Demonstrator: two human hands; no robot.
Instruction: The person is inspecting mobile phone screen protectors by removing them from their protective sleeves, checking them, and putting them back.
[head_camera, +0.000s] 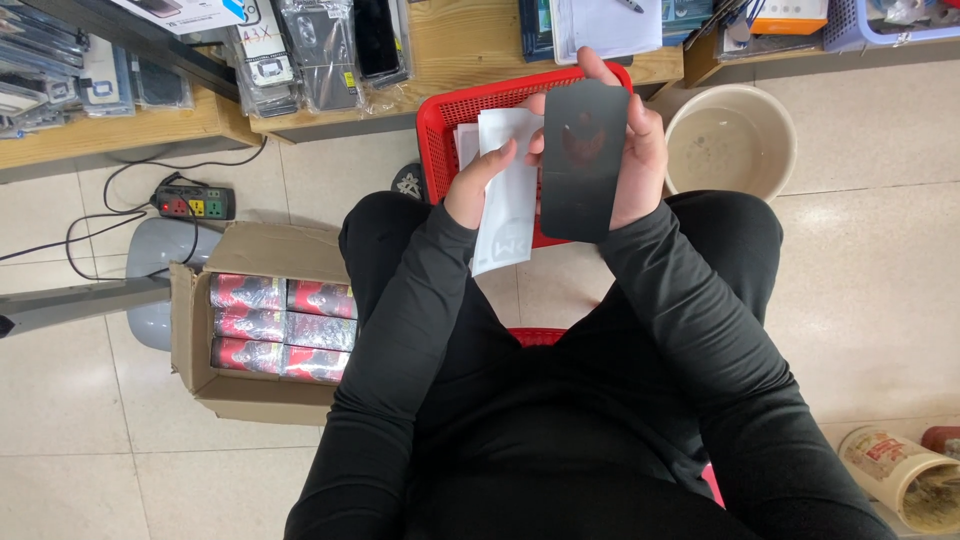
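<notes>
Dark glass screen protector (585, 160), a flat rectangular sheet, stood upright in the person's right hand (640, 150), whose grip was clasped around its right edge with fingertips showing over the top. Just beside it, the left hand (480, 185) pinched a white paper sleeve (508, 190) between thumb and fingers, the sleeve's right edge tucked behind the dark sheet. Both were held above the lap, in front of a red plastic basket (445, 115) that sat on the tiled floor against a wooden shelf (470, 45). A beige plastic basin (730, 140) stood to the right of the basket. To the left, an open cardboard box (265, 330) held red-and-black wrapped packs, with a power strip (193, 203) on the floor near it.
</notes>
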